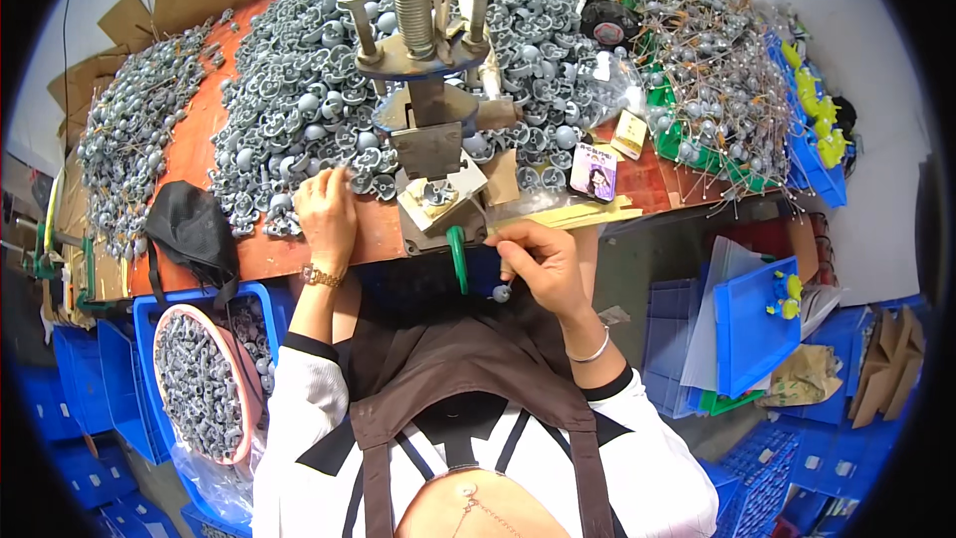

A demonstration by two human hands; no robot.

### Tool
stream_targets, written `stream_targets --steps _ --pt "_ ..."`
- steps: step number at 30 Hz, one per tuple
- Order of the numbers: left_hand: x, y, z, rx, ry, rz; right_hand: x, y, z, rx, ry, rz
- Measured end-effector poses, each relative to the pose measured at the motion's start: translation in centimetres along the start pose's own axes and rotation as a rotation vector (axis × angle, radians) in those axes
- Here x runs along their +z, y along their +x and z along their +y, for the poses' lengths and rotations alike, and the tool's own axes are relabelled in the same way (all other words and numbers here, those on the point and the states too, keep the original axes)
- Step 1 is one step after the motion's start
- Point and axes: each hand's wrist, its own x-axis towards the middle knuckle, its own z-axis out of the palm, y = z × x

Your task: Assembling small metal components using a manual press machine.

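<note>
A bench press (426, 90) with a thick spring and two bolts stands in front of me. On its metal fixture (443, 209) sits a small grey shell part (437, 193). Left of the fixture, my left hand (327, 214) rests at the front of a heap of grey half-shells (299, 90). Its fingers are curled down, and whatever they hold is hidden. My right hand (546, 264), right of the fixture and just off the bench edge, is closed with a small grey ball part (501, 293) at its fingertips. A green curved piece (457, 259) hangs from the fixture's front.
Grey balls with wire pins (697, 90) fill a green-edged tray at the right. Two small cards (595, 172) and yellow strips (568, 214) lie nearby. A black cap (194, 229) rests at the left edge. Below it, a pink basket (244, 389) of grey parts stands in a blue crate.
</note>
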Motion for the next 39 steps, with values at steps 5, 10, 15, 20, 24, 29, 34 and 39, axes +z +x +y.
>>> stream_targets --steps 5,10,15,20,24,29,34,39 --pt "-1.4 0.1 1.6 -0.189 -0.449 0.125 1.6 0.7 1.6 0.035 -0.113 -0.021" --pt "-2.6 -1.7 5.5 -0.399 -1.228 -0.148 3.9 1.8 1.9 -0.223 -0.467 0.042" --pt "-3.7 -2.1 6.8 -0.538 -1.469 -0.147 4.3 2.0 2.3 -0.245 -0.522 0.054" --pt "-4.6 -1.8 6.9 -0.487 -1.502 -0.231 4.2 2.0 1.8 -0.254 -0.596 0.046" --pt "-5.3 -1.4 7.0 -0.589 -1.634 -0.392 4.4 2.0 1.6 -0.173 -0.453 -0.008" --pt "-5.8 -1.4 8.5 -0.142 -1.290 -0.277 3.8 2.0 2.7 0.142 -0.130 -0.057" --pt "-7.0 -0.9 9.4 0.148 -0.976 -0.101 3.0 2.3 2.8 0.591 0.547 -0.081" --pt "-6.6 -0.8 8.6 -0.566 -1.136 0.298 1.8 3.8 4.8 0.119 0.078 0.125"
